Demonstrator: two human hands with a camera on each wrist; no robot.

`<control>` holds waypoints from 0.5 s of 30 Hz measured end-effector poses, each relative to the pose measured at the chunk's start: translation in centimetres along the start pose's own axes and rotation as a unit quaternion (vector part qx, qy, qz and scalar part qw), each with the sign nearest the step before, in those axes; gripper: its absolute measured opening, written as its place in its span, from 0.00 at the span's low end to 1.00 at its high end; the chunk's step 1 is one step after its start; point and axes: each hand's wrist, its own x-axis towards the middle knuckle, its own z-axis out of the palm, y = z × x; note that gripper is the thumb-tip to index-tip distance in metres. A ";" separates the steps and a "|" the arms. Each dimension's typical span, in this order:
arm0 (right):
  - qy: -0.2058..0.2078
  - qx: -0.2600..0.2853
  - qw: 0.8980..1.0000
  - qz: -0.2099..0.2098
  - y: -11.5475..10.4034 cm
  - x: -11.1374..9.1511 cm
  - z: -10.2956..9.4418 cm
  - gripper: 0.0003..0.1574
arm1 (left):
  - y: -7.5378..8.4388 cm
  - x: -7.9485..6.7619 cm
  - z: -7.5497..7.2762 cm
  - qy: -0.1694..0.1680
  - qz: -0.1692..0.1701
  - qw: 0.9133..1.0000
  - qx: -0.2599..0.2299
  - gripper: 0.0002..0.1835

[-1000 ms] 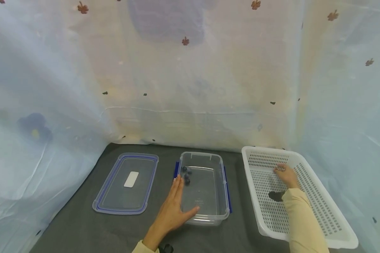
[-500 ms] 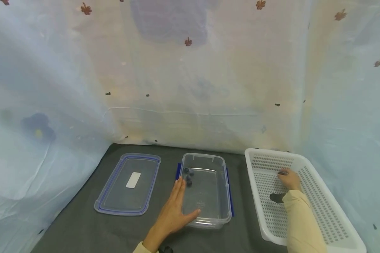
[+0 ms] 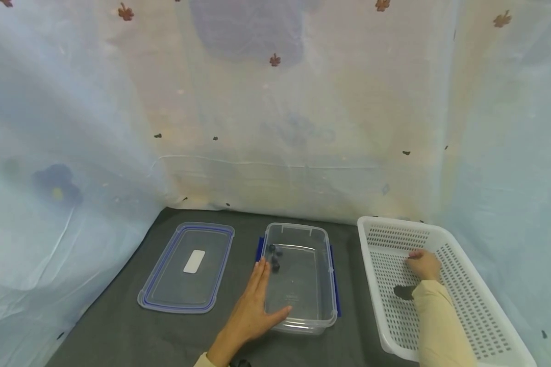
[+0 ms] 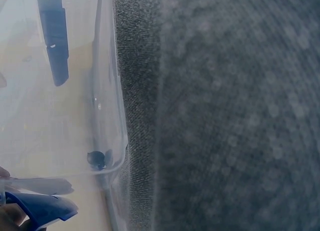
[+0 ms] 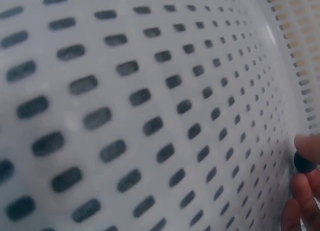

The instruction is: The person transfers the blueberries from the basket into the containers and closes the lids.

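Basket (image 3: pixel 374 293), white & slotted, has R hand (image 3: pixel 424 265) inside, pinching 1 sml dark ball (image 5: pixel 303 162) btwn thumb & fingers (image 5: pixel 302 187). L hand (image 3: pixel 250 311), fingers straight, thumb out wide, grips nothing & lies along L side of clear box (image 3: pixel 303 323), w/ a few dark balls (image 3: pixel 275 267) by box's L wall; blue-edged lid (image 3: pixel 179 290) lies flat further L.

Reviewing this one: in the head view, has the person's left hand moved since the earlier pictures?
No: judged against the clear plastic container, the left hand keeps the same place, its fingertips at the container's left side.
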 end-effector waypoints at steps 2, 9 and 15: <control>0.004 0.011 1.000 0.002 0.0 -0.1 -0.1 0.17 | 0.0 0.0 0.0 0.002 0.004 1.000 0.001 0.56; 0.030 0.050 0.998 -0.029 -0.5 0.3 -0.4 0.19 | -0.2 0.0 0.1 0.008 0.007 1.000 0.001 0.56; 0.031 0.086 0.995 -0.033 -2.0 -0.3 -1.5 0.24 | -0.2 -0.1 0.1 0.006 0.009 1.000 0.002 0.57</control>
